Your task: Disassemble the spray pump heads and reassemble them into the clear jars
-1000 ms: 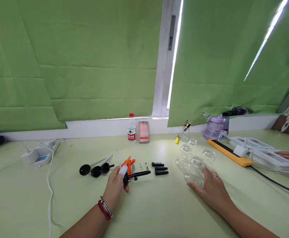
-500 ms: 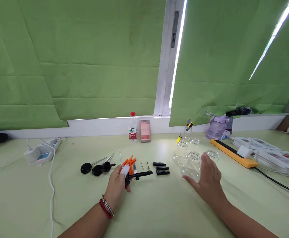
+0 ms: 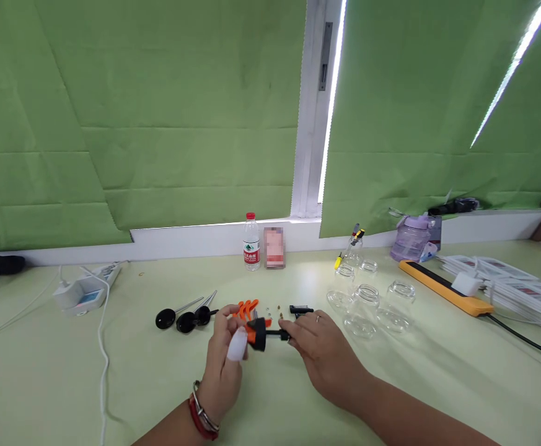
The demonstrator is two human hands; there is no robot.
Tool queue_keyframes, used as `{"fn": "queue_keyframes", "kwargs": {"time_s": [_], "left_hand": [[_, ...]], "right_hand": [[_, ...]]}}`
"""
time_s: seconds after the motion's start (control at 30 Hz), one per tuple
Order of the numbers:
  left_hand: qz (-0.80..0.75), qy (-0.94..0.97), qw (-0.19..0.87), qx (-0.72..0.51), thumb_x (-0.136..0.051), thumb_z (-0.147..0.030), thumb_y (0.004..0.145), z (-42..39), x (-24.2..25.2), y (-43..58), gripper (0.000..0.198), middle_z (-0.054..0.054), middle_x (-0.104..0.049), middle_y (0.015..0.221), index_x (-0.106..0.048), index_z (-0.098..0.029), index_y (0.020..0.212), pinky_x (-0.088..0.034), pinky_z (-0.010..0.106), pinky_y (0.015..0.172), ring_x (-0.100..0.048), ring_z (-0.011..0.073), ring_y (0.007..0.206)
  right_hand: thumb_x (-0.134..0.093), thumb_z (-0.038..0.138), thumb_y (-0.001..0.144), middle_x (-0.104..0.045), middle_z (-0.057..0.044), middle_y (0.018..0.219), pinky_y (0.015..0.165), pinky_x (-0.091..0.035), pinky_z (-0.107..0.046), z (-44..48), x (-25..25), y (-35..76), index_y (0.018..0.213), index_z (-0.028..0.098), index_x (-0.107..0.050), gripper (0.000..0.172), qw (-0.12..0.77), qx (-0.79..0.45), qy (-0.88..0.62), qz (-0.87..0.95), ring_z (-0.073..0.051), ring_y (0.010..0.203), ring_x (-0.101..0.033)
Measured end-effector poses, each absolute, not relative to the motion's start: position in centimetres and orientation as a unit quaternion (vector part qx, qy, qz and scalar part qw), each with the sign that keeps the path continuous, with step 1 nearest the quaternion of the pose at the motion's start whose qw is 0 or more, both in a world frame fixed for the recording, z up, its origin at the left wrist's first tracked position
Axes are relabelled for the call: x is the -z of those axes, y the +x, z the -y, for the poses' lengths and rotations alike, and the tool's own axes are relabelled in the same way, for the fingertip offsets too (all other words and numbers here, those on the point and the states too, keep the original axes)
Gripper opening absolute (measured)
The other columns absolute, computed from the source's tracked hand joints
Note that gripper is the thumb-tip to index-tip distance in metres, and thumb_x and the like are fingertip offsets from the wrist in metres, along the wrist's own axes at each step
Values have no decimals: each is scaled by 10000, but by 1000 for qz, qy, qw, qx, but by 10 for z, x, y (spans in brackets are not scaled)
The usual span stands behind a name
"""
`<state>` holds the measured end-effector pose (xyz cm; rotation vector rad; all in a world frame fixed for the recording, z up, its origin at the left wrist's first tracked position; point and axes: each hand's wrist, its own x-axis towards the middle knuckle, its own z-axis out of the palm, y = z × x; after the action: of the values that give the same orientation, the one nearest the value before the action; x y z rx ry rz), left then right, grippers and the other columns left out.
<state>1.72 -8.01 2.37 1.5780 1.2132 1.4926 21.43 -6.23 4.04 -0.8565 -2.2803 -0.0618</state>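
Between my hands is a black-and-orange pump head [image 3: 257, 335], lying roughly level above the table. The fingers of my left hand [image 3: 226, 353], its thumb wrapped in white, close around the orange end. My right hand [image 3: 328, 353] pinches the far end of the black stem; its fingertips partly hide what they grip. Just behind are several orange triggers [image 3: 246, 308], tiny metal parts [image 3: 279, 314] and ribbed black tubes [image 3: 300, 309], partly covered by my right hand. Round black caps with thin rods [image 3: 165, 318] lie left of my left hand.
Several clear glass jars [image 3: 360, 313] stand on the right, one holding yellow-handled tools [image 3: 356, 235]. Behind are a water bottle [image 3: 251, 244] and a pink box [image 3: 274, 248]. Power strips sit left [image 3: 82, 291] and right [image 3: 447, 288], with a white cable [image 3: 105, 365] running forward.
My right hand has left the glass jars, moving left to grip the black stem. My left hand has turned the pump head, so its orange part now shows. The co-worker's hand at right is gone.
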Motion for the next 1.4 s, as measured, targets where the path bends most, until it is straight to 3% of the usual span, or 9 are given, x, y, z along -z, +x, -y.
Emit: {"fn": "queue_keyframes", "kwargs": {"time_s": [0.1, 0.17, 0.23, 0.3, 0.4, 0.57, 0.87, 1.4], "left_hand": [[-447, 716, 192, -500, -478, -454, 794, 83, -23, 11, 489, 47, -581, 858, -373, -209, 1205, -447, 307, 663, -567, 198, 741], [-480, 758, 185, -401, -536, -451, 759, 83, -22, 13, 423, 14, -568, 709, -463, -198, 1090, -413, 286, 605, -537, 186, 638], [-531, 744, 215, -345, -514, -445, 784, 80, -21, 18, 280, -18, -519, 601, -505, -194, 908, -370, 259, 541, -478, 155, 543], [-564, 716, 248, -330, -492, -455, 799, 74, -18, 22, 264, -4, -532, 639, -500, -193, 773, -358, 243, 532, -481, 151, 574], [-594, 699, 273, -290, -512, -473, 779, 65, -10, 22, 288, 11, -553, 690, -513, -187, 739, -361, 238, 544, -507, 164, 624], [-615, 722, 266, -174, -508, -497, 762, 56, -5, 14, 315, 14, -566, 695, -526, -185, 721, -331, 227, 530, -525, 169, 626], [-614, 750, 222, -109, -415, -540, 794, 48, -10, 17, 367, 10, -565, 639, -512, -204, 682, -290, 241, 497, -529, 183, 585], [-638, 746, 174, -73, -372, -552, 805, 45, -12, 20, 410, 50, -605, 665, -545, -201, 683, -272, 266, 498, -570, 226, 617]], "right_hand": [[-366, 264, 920, -536, -5, 673, 590, -351, -251, 58, -51, 220, 815, 181, -586, 257, 299, -264, -380, 834, -126, 620, -444], [-380, 326, 909, -417, 34, 574, 508, -289, -223, 52, -48, 222, 664, 175, -505, 314, 256, -414, -383, 785, -96, 525, -339], [-409, 346, 887, -377, 45, 557, 492, -257, -221, 43, -37, 222, 618, 174, -472, 325, 247, -477, -397, 744, -88, 508, -291], [-450, 327, 855, -451, 34, 592, 530, -286, -225, 35, -23, 221, 663, 171, -534, 261, 267, -481, -428, 717, -95, 542, -343], [-506, 250, 790, -577, 1, 697, 652, -355, -252, 26, -7, 218, 809, 169, -627, 147, 282, -486, -456, 690, -125, 653, -461], [-523, 183, 730, -591, -13, 695, 692, -399, -274, 14, 9, 216, 839, 150, -621, 150, 277, -514, -456, 672, -145, 677, -525], [-491, 63, 698, -520, 45, 580, 603, -361, -234, 5, 25, 205, 887, 181, -543, 229, 296, -494, -467, 671, -106, 571, -453], [-477, 82, 724, -503, 59, 569, 566, -327, -222, 5, 30, 198, 841, 214, -479, 177, 300, -470, -457, 693, -108, 541, -420]]}}
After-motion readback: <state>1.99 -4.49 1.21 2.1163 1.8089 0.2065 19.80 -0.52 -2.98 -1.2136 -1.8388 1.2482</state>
